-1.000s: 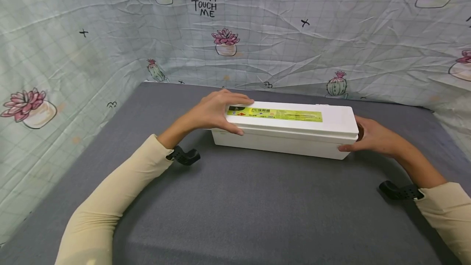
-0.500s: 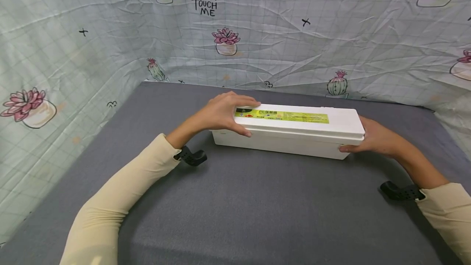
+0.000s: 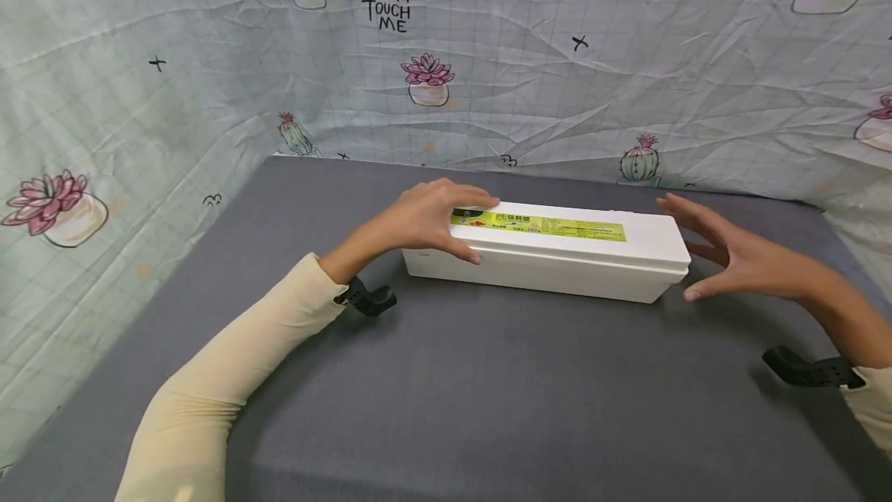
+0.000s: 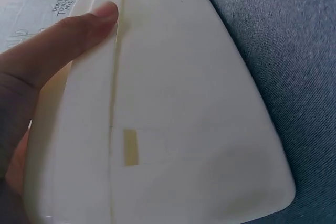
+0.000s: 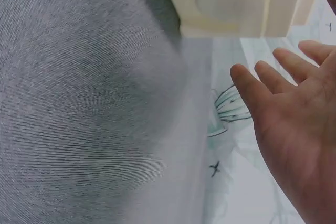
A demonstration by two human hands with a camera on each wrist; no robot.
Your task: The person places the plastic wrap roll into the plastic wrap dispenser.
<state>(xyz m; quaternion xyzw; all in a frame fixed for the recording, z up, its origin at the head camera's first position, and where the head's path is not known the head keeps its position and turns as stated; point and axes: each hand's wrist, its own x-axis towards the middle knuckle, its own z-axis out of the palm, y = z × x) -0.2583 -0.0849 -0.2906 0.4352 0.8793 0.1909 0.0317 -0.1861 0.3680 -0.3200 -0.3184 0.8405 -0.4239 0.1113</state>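
Note:
A long white cling film box (image 3: 557, 273) lies on the grey cloth, with a yellow-green label (image 3: 578, 229) along its lid. My left hand (image 3: 435, 215) grips the box's left end from above. In the left wrist view the thumb (image 4: 63, 45) presses the lid's side, just above the seam; most of the other fingers are hidden. My right hand (image 3: 759, 258) hovers just off the right end, fingers spread and touching nothing. The right wrist view shows its palm (image 5: 299, 124) below the box's end (image 5: 220, 3).
A grey cloth (image 3: 502, 386) covers the tabletop. Behind and to the left hangs a pale printed curtain (image 3: 502, 45) with plant drawings, meeting the table's far edge. Black wrist straps (image 3: 811, 369) sit on both wrists.
My right hand has let go of the box's right end and drawn back to the right. The lid and label have shifted slightly right, my left hand moving with them.

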